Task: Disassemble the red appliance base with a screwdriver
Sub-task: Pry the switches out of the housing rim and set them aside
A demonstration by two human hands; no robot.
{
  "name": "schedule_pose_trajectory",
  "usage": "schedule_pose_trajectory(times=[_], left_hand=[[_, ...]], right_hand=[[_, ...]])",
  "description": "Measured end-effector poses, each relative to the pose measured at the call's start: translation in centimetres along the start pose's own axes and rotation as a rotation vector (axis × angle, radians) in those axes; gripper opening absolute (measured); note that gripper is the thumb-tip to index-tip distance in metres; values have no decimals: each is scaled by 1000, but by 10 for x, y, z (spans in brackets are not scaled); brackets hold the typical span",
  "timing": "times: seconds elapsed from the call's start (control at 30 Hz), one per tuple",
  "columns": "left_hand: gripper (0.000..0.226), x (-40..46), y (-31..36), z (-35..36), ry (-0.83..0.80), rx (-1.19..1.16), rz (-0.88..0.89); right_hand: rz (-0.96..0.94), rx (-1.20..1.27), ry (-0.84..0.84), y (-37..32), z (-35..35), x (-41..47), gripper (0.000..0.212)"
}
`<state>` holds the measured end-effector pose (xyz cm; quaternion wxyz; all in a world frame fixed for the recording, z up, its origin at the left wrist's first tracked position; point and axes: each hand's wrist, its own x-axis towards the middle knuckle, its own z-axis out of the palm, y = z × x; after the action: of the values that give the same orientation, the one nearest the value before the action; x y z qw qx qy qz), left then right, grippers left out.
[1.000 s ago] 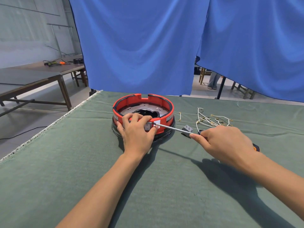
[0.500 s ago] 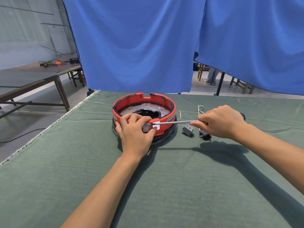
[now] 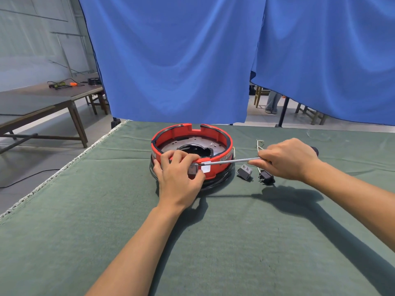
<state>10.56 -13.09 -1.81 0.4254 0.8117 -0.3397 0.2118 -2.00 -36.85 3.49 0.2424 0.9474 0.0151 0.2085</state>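
The red appliance base point(image 3: 215, 134), a round ring with a metal plate inside, stands on the green cloth. My left hand point(image 3: 178, 178) grips its near rim, fingers curled over the edge and around a small grey switch point(image 3: 193, 169) in the wall. My right hand point(image 3: 287, 159) holds the screwdriver point(image 3: 228, 161) by its handle, whose dark end sticks out past the hand. The metal shaft runs nearly level to the left, with its tip at the grey switch beside my left fingers.
A loose grey switch point(image 3: 244, 171) and a black plug part point(image 3: 266, 177) lie right of the base, with thin wires point(image 3: 259, 144) behind my right hand. The green-covered table point(image 3: 106, 210) ends at left. Blue curtains hang behind. A wooden table point(image 3: 53, 99) stands at far left.
My right hand has risen and swung toward the back, bringing the screwdriver shaft from slanted to nearly level. Its tip stays at the switch. My left hand keeps its grip on the rim.
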Motion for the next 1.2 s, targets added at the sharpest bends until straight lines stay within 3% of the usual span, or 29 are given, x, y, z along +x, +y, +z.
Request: schedule_pose_trajectory(times=[0.17,0.53,0.67,0.83,1.2], left_hand=[[37,3,2,1,115,-152,-131],[37,2,-2,10,35,105,-67],[40,2,-3,12,23,111,-77],[40,3,-1,12,21,83,-95],[33,5,-2,13,46,14,-121]], right_hand=[[154,-10,-65,-37,-13,-34,70],[294,16,-122,-71,-40,-40,71],[258,35,-134,-60,-37,-34,67],[195,75,-119,-38,-25,-23,81],[-19,27,-59,3,11,10,73]])
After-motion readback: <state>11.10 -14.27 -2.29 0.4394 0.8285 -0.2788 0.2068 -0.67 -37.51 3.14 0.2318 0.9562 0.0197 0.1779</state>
